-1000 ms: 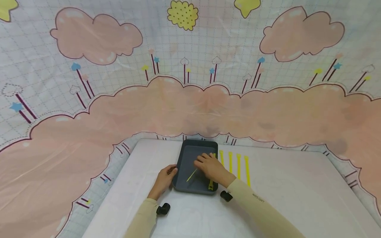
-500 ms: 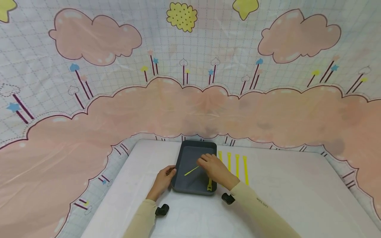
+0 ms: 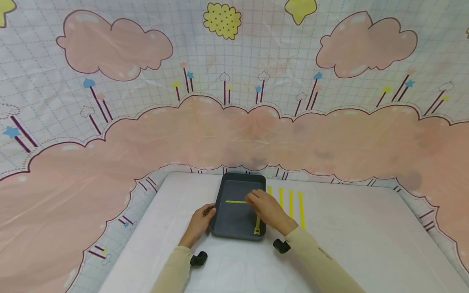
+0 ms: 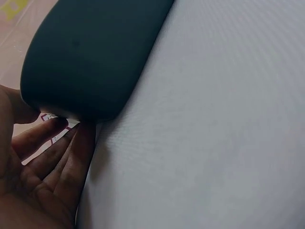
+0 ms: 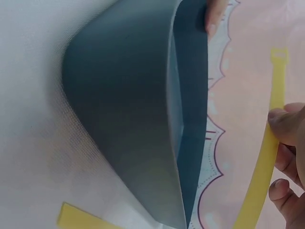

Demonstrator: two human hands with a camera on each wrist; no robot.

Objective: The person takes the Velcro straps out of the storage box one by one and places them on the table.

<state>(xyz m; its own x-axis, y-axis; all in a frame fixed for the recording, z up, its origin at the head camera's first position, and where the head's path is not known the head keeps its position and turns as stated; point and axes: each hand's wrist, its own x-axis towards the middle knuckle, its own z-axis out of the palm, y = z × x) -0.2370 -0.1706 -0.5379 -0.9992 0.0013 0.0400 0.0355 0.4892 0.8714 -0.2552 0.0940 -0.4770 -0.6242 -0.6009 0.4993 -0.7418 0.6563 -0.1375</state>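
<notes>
A dark grey rectangular tray (image 3: pixel 234 228) stands on the table in the head view. My left hand (image 3: pixel 199 224) holds its left side; in the left wrist view the thumb and fingers (image 4: pixel 76 162) are at the tray wall. Above the tray, my right hand (image 3: pixel 267 209) pinches a yellow hook-and-loop cable strap (image 5: pixel 259 181) between thumb and fingers, its slotted head pointing left in the head view. A second yellow strap (image 3: pixel 257 221) lies along the tray's right side, partly under the right hand.
Several more yellow straps (image 3: pixel 301 209) lie side by side on the white table (image 3: pixel 351 236), just right of the tray. A patterned pink and white curtain (image 3: pixel 234 138) hangs behind the table. Black wrist cameras (image 3: pixel 281 245) sit at both cuffs.
The held strap has swung from a slant to nearly level, its free end rising. My right hand has shifted slightly relative to the tray. The left hand keeps its hold.
</notes>
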